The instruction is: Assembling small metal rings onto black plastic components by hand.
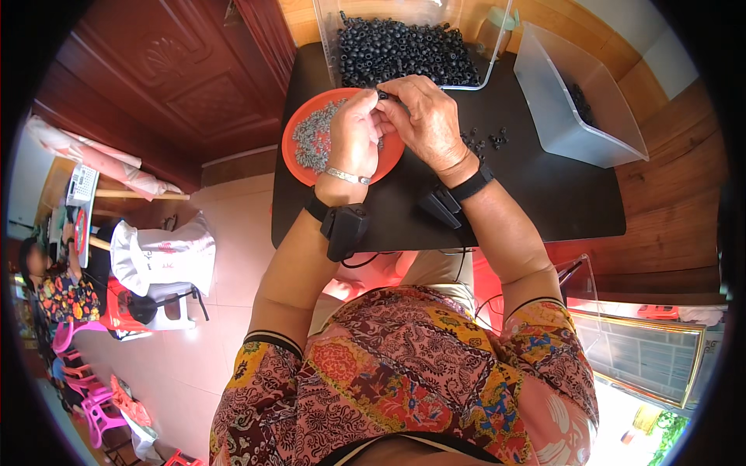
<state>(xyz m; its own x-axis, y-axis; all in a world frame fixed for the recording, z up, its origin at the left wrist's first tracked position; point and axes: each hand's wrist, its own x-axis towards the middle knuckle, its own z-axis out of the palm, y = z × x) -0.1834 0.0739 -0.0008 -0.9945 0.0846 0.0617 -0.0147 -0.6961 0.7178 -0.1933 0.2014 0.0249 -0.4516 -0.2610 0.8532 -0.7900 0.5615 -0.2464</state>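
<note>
Two hands up, meeting over the worktop (544,206). Small black part (382,95) sits at your fingertips: your right hand (426,124) has its grip pinched on it, thumb and forefinger. Your left hand (355,136) comes in from 8 o'clock, thumb tip beside the part; cannot tell whether its grip bears any of the hold.

From the part: orange plate (287,147) at 8 o'clock, spread with small grey pieces (315,132), partly under your left hand. Clear bin (388,9) near, at 12 to 1, heaped with black pieces (408,54). Loose black bits (498,142) lie between 3 and 4, just beyond your right wrist. Translucent bin (556,124) well apart, at 3.

Edges: worktop ends at 6 o'clock, beneath your forearms; the plate sits close to its 9 o'clock side. Widest bare stretch runs at 4, past the loose bits.

Hard to see: left fingers, mostly behind your right; plate's 3 o'clock side, covered by your hands; translucent bin's contents, dark and largely behind its wall. Clear bin's top cut off by the view. Part's shape too small to make out.
</note>
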